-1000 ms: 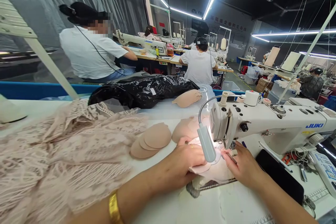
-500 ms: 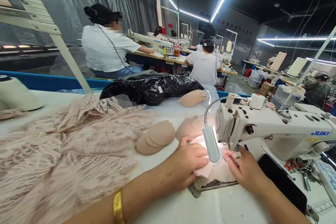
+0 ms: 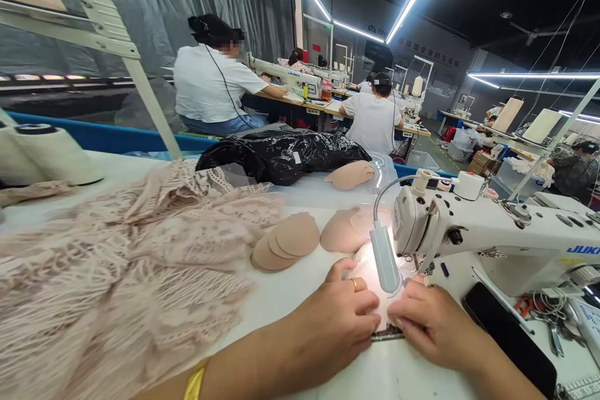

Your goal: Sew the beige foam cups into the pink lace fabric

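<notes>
Under the needle area of a white sewing machine (image 3: 506,237) lies a pale pink fabric piece (image 3: 368,272), brightly lit by the machine's lamp. My left hand (image 3: 344,315) is closed on its left side, fingers curled over the cloth, a ring on one finger. At the right edge, my right hand (image 3: 438,325) pinches the cloth with bent fingers. The grey lamp head (image 3: 385,260) hides part of the cloth between my hands. Several beige oval pads (image 3: 285,244) lie stacked left of the fabric, with more beige pads (image 3: 344,231) behind it.
Beige lace (image 3: 154,275) covers the table's left side. A black plastic bag (image 3: 285,153) and another beige pad (image 3: 349,175) lie at the back. Thread cones (image 3: 56,153) stand far left. Right of my hand are a phone (image 3: 509,337) and small scissors (image 3: 555,340). Co-workers (image 3: 375,115) sit ahead.
My right hand has moved down and left, nearer my left hand; the thin dark tool seen in it no longer shows. The fabric has shifted toward me. The view has turned slightly left.
</notes>
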A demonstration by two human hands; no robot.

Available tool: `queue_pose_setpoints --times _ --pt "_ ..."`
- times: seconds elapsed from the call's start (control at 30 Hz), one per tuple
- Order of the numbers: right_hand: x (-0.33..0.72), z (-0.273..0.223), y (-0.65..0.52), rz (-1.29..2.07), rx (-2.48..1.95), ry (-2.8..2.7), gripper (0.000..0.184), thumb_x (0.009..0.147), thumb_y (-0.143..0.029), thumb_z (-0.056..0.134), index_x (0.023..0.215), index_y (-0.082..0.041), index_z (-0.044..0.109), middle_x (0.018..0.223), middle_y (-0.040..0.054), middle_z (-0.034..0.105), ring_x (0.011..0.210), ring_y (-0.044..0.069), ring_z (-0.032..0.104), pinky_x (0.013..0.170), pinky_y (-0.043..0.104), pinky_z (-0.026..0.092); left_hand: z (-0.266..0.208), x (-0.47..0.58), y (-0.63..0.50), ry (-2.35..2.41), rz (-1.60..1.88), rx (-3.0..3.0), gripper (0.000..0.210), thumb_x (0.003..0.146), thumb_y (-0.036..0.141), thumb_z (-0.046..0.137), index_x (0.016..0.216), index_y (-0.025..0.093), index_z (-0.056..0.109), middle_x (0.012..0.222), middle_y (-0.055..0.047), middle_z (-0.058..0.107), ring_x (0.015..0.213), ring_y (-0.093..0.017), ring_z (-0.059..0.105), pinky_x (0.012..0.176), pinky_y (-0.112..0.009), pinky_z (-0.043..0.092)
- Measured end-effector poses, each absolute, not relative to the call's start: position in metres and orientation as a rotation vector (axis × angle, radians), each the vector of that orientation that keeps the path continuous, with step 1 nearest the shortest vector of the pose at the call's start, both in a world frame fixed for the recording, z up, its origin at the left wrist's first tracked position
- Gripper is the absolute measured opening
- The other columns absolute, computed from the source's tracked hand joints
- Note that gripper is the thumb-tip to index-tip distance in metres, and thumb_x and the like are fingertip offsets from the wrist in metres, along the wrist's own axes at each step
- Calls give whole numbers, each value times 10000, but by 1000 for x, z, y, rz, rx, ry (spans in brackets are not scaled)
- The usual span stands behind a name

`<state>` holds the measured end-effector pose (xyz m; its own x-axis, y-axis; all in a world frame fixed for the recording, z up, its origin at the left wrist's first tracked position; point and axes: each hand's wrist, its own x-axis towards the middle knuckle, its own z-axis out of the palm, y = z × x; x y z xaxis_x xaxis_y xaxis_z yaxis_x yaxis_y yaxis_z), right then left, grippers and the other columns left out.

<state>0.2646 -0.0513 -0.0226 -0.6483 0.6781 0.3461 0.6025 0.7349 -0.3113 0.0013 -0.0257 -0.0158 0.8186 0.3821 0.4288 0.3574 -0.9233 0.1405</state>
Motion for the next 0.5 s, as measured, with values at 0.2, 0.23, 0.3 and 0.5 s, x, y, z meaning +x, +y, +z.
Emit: queue_pose_setpoints --times 0.2,0.23,0.3,0.5 --pt "261 -27 -51 238 -987 -2493 189 1026 -175 515 944 -234 675 849 25 610 771 196 534 708 303 391 -23 4 -29 653 775 2997 118 965 190 645 857 229 617 843 44 719 761 -200 637 1121 -527 203" --pt "261 -29 -51 230 -997 -2483 185 1022 -173 516 949 -233 676 852 27 610 777 199 537 713 303 394 -29 5 -26 661 804 3007 123 955 188 648 844 228 614 835 42 718 749 -197 632 1123 -534 213" --pt "260 -32 -49 208 -1020 -2462 187 1021 -171 513 963 -234 679 846 29 607 785 205 543 726 306 403 -41 6 -19 677 859 3005 113 916 182 656 822 227 614 797 39 707 730 -197 632 1122 -558 230" --pt "259 -43 -43 151 -1138 -2429 205 1034 -167 488 1031 -245 677 855 33 626 778 212 556 754 316 425 -41 9 -4 717 854 3008 131 881 112 621 807 219 626 758 23 687 746 -224 657 1078 -576 310"
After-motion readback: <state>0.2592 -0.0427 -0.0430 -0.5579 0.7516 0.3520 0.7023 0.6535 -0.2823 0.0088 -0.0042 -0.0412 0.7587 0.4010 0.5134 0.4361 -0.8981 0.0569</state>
